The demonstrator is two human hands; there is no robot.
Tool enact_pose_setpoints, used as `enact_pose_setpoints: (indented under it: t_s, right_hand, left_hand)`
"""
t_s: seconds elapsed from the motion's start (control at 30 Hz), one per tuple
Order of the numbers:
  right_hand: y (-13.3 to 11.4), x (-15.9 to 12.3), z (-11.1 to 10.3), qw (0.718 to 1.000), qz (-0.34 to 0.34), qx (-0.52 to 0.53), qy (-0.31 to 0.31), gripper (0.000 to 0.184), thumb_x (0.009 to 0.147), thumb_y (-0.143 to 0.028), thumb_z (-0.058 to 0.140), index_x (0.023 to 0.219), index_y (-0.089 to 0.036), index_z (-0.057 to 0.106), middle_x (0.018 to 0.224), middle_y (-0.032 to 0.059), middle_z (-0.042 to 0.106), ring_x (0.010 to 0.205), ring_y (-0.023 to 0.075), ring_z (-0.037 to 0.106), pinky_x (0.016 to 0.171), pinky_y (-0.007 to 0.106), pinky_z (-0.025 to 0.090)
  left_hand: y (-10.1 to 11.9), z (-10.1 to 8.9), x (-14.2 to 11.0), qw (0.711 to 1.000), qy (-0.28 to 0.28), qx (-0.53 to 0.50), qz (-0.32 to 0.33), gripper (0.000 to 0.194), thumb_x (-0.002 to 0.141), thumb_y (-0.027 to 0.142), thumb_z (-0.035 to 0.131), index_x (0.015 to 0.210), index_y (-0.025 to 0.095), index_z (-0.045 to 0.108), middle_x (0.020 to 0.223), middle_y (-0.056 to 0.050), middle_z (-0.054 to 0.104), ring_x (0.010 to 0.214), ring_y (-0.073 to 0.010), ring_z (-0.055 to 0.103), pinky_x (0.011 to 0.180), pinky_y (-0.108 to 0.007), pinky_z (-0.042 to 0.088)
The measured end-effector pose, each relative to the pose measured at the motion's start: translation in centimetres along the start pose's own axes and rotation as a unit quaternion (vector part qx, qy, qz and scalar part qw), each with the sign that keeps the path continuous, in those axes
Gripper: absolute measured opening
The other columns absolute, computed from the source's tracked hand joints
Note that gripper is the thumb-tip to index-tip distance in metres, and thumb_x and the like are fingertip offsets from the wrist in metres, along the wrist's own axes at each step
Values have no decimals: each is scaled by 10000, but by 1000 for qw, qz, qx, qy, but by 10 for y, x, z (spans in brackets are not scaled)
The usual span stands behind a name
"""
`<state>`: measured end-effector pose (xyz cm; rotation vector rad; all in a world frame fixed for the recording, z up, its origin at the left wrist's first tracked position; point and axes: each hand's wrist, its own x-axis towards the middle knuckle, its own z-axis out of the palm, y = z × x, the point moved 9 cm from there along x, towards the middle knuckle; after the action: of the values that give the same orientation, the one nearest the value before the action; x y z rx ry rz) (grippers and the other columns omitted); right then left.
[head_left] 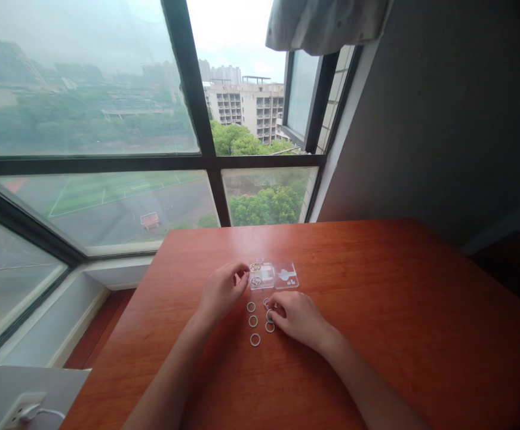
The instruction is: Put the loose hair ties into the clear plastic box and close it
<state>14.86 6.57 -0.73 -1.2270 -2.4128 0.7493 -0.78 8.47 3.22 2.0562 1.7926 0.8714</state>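
A small clear plastic box [267,273] lies on the table with its lid [286,275] folded open to the right. Small ring-like pieces, some gold-coloured, sit in its left compartments. The curled fingers of my left hand [224,289] grip the box's left edge. Below the box, pale rings lie in two rough columns: an upper ring [251,307], a middle ring [253,321] and a lower ring [255,340] on the left. In the right column, my right hand [299,316] pinches a ring [269,315] between thumb and finger, just above another ring [270,327]. Its fingers partly cover one more ring [266,302].
The reddish-brown wooden table [389,310] reaches the window [215,161] at the back. A grey wall [421,131] rises on the right, and a curtain [326,24] hangs above. At the lower left is a wall socket with a plug [29,412].
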Motion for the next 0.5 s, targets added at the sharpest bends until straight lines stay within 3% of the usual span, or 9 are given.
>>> enact_pose_setpoints:
  t_s: [0.27, 0.5]
  right_hand:
    - [5, 1, -6, 999, 4, 40, 21, 100, 848, -259, 587, 820, -213, 671, 706, -11, 660, 632, 118, 560, 597, 214, 342]
    - [17, 1, -27, 987, 22, 96, 125, 107, 846, -271, 600, 780, -201, 646, 620, -25, 594, 574, 117, 523, 562, 215, 342]
  left_hand:
    - [11, 4, -1, 999, -21, -25, 23, 143, 855, 248, 518, 853, 194, 651, 733, -5, 653, 620, -121, 541, 591, -221, 391]
    - [38, 30, -10, 985, -110, -121, 54, 141, 857, 249, 538, 837, 170, 653, 733, -10, 635, 612, -105, 513, 568, -202, 389]
